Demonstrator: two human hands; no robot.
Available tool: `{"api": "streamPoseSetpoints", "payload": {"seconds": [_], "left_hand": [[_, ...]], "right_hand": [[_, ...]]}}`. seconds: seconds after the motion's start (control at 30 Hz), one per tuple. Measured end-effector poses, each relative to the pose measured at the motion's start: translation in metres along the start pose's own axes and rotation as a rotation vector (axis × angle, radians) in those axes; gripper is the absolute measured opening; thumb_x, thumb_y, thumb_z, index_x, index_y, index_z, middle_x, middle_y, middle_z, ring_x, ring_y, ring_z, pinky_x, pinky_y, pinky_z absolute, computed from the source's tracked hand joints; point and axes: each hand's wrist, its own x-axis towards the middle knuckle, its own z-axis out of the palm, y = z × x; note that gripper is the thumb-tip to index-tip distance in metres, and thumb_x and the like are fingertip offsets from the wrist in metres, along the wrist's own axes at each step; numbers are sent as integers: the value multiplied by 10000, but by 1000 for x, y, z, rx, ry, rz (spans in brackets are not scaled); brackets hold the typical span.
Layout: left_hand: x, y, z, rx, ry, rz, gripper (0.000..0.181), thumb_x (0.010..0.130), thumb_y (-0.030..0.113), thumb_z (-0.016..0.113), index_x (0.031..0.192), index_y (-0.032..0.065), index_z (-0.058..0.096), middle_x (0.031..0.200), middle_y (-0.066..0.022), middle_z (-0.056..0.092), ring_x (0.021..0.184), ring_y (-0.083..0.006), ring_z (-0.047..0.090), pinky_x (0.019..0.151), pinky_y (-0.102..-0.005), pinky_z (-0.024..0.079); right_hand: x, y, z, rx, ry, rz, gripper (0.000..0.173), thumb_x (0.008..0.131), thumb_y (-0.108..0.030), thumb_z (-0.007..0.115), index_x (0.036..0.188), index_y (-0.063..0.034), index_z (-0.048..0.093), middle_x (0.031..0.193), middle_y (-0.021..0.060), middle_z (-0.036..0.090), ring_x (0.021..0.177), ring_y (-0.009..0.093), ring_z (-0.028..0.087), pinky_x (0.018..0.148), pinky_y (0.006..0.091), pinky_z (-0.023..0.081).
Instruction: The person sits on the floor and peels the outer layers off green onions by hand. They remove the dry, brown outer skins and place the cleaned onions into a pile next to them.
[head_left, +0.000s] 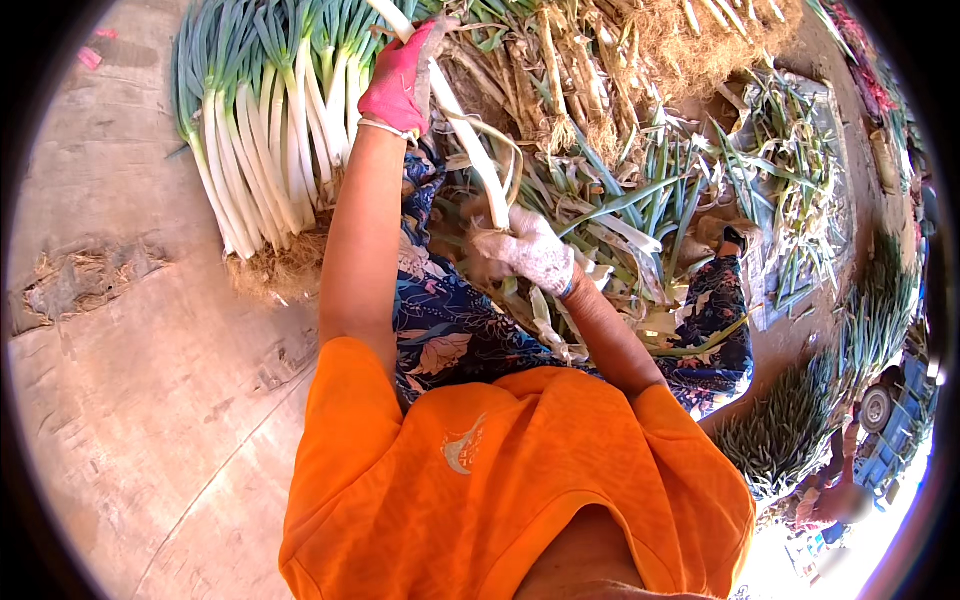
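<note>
A long white scallion stalk (474, 150) slants across the middle of the view. Near its upper part, my left hand (405, 75), in a red glove, is closed around it. Lower down, my right hand (529, 247), in a pale speckled glove, grips its root end; the roots are blurred or hidden by the fingers. A thin dry leaf strip (514, 146) hangs loose beside the stalk. Left of my left hand lies a row of scallions (262, 150) with white stems, green tops and brown roots.
Peeled leaves and husks (615, 217) lie in a heap around my legs. Behind are scallions with dry skins (562, 75) and tangled roots. Bundles of scallions (787, 420) stand at the right, near a person (832, 502) and a blue vehicle (892, 442). Concrete floor (150, 420) spreads at left.
</note>
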Motion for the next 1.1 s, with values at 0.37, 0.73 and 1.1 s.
{"api": "streamPoseSetpoints", "payload": {"seconds": [0.37,0.73,1.1], "left_hand": [[9,16,-35,-109,330,-129,333,807,229,723,1084,75,621,1050,-28,610,1003,-182,568,861,-416,496],[34,113,-150,55,316,-32,348,825,151,690,1127,72,536,1049,-117,609,886,-280,649,729,-411,589],[2,0,-269,1078,890,-51,560,832,257,663,1315,36,486,1107,-152,621,973,-249,617,906,-304,468]], "right_hand": [[-63,95,-57,-1168,234,-488,146,823,-149,650,930,-51,662,802,100,610,778,247,650,669,368,548],[-72,125,-78,-1184,269,163,390,877,-407,527,1139,-132,615,1082,200,611,958,386,614,835,449,492],[196,35,-91,-943,503,-111,590,837,-363,549,1323,-56,415,1315,235,459,1145,413,516,951,452,439]]}}
